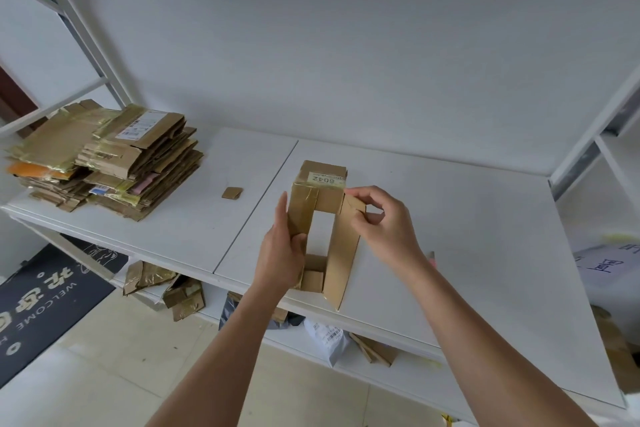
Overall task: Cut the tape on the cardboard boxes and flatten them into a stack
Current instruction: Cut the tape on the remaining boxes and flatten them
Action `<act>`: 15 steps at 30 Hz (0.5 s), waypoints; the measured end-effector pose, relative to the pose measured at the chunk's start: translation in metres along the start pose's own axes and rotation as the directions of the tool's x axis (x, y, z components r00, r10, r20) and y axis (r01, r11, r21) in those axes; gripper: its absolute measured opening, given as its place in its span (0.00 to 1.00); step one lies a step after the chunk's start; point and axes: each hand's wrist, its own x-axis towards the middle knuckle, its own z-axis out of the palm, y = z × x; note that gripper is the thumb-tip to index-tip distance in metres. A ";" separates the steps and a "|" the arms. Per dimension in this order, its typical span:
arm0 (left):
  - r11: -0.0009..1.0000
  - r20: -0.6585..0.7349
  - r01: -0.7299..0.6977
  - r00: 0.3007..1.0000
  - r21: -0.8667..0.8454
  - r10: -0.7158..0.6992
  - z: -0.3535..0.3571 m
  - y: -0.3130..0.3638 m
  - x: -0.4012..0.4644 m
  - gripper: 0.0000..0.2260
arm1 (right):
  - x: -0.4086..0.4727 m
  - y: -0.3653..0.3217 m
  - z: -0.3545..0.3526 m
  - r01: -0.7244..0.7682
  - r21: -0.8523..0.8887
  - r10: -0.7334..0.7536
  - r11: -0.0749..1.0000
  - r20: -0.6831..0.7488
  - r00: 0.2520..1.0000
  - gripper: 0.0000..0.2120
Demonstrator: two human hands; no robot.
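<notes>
While both bare forearms reach forward from the bottom of the view, the two hands meet on a small brown cardboard box that stands on the white desk near its front edge. The box is opened at top and bottom, so the white desk surface shows through its hollow middle. It carries a pale label with the number 6042 on its far end and shiny yellowish tape on its left wall.

The left hand stands almost upright, palm toward the box, with the long fingers straight and pressed flat against the outside of the left wall. Its thumb hooks over the wall's edge to the inside, so the grip clamps this wall between thumb and fingers.

The right hand comes from the right with the wrist a little raised. Its thumb and forefinger pinch a small flap at the far right corner of the box, and the other fingers are curled loosely above.

To the far left on the same desk lies an uneven stack of flattened brown cardboard boxes, many with gold tape. Between the stack and the box lies a small square scrap of cardboard, apart from both. Under the desk, on a lower shelf, lie crumpled cardboard pieces. A dark doormat with white letters covers the floor at the left.
</notes>
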 end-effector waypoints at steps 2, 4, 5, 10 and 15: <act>0.998 -0.049 -0.046 0.998 -0.034 0.044 0.003 0.004 -0.005 0.37 | 0.001 0.001 0.004 0.012 -0.014 -0.012 1.000 -0.015 1.000 0.17; 0.999 -0.094 -0.028 0.995 0.038 0.032 0.007 0.011 -0.010 0.38 | 0.002 -0.001 0.003 0.024 -0.059 -0.024 0.998 -0.001 1.000 0.15; 0.995 -0.129 0.008 0.992 0.097 0.004 0.008 0.015 -0.011 0.37 | 0.002 -0.003 0.003 0.036 -0.083 -0.034 0.996 0.019 0.999 0.14; 0.981 -0.185 0.062 0.982 0.184 -0.028 0.013 0.026 -0.008 0.33 | 0.008 0.000 0.005 0.215 -0.339 -0.243 0.916 -0.044 0.969 0.09; 0.997 -0.137 -0.055 0.989 0.054 0.062 0.011 0.030 -0.007 0.31 | 0.012 0.006 -0.003 0.185 -0.349 -0.230 0.919 -0.092 0.969 0.13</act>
